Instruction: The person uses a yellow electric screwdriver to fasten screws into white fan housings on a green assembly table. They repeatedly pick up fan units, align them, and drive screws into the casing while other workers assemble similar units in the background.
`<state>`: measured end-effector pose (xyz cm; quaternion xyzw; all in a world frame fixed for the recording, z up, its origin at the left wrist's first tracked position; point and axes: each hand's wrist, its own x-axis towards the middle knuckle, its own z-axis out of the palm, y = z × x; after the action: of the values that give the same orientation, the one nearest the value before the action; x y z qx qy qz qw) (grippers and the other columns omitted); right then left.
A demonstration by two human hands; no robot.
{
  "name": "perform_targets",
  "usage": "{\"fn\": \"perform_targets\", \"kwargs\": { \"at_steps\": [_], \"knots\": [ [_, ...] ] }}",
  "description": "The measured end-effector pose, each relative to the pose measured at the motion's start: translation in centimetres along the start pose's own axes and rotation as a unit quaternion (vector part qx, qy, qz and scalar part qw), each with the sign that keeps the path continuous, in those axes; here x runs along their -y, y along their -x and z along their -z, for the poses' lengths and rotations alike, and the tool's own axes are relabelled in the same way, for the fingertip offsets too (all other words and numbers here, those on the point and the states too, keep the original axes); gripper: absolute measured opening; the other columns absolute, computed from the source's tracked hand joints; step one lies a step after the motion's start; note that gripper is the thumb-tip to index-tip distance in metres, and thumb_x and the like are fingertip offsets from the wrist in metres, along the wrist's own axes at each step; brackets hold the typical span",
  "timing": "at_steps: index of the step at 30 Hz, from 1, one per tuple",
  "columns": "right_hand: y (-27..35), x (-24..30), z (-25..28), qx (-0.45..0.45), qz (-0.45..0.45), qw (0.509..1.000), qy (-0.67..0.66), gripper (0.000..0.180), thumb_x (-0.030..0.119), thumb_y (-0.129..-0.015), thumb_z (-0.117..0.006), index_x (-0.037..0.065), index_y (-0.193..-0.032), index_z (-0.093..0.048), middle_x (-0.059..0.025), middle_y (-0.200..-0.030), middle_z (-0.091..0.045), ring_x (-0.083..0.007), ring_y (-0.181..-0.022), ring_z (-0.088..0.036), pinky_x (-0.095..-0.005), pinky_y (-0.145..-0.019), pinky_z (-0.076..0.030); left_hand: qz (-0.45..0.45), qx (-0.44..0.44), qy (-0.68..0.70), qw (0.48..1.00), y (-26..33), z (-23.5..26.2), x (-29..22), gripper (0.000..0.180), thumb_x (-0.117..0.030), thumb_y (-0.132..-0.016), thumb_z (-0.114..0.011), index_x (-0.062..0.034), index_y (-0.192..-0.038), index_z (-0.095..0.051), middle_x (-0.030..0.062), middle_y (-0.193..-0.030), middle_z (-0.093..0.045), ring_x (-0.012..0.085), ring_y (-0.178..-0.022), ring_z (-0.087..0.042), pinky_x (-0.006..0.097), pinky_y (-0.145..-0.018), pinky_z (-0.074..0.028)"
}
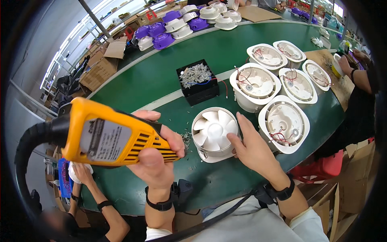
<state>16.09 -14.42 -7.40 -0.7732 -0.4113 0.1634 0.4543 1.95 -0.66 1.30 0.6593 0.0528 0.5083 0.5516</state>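
Note:
My left hand (155,167) is wrapped round a yellow and black electric screwdriver (115,135), with a thick black cable at its rear end. The tool's tip points toward a round white fan unit (214,131), whose bladed wheel faces up; my left hand hides most of the tip. At the fan unit's right side is my right hand (258,151), fingers stretched out and apart, thumb at the rim. Loose screws (186,139) lie on the table between tool and fan unit. Behind them a black box (199,82) is heaped with small screws.
Several white housings (256,86) with red wires stand at the right on the green table (141,90). Purple and white covers (175,26) are piled at the back. Co-workers' hands show at the lower left (82,173) and far right (344,64).

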Motion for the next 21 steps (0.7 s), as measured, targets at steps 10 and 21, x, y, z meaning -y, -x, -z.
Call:
{"fn": "perform_targets", "kwargs": {
  "at_steps": [10, 21],
  "knots": [
    [0.3, 0.9, 1.7, 0.125, -0.165, 0.978, -0.042, 0.073, 0.048, -0.090, -0.056, -0.009, -0.133, -0.040, -0.0293, -0.112, -0.054, -0.0385, -0.098, -0.061, -0.0419, -0.080, -0.050, -0.006, -0.018, -0.011, 1.000, -1.1, 1.1, 3.0, 0.054, -0.046, -0.092, -0.058, 0.0026, -0.112, -0.046, 0.0074, -0.059, -0.051, 0.0149, -0.043, -0.048, 0.027, -0.040, -0.040],
    [1.5, 7.9, 2.1, -0.033, 0.145, 0.961, 0.234, 0.034, 0.024, -0.084, -0.065, 0.000, -0.105, -0.057, -0.0158, -0.093, -0.053, -0.0310, -0.083, -0.060, -0.0383, -0.068, -0.052, -0.018, -0.059, -0.052, 0.997, -1.7, 2.4, 2.7, 0.051, -0.044, -0.091, -0.059, 0.0011, -0.111, -0.048, 0.0059, -0.059, -0.051, 0.0138, -0.045, -0.049, 0.025, -0.041, -0.039]
  ]
}}
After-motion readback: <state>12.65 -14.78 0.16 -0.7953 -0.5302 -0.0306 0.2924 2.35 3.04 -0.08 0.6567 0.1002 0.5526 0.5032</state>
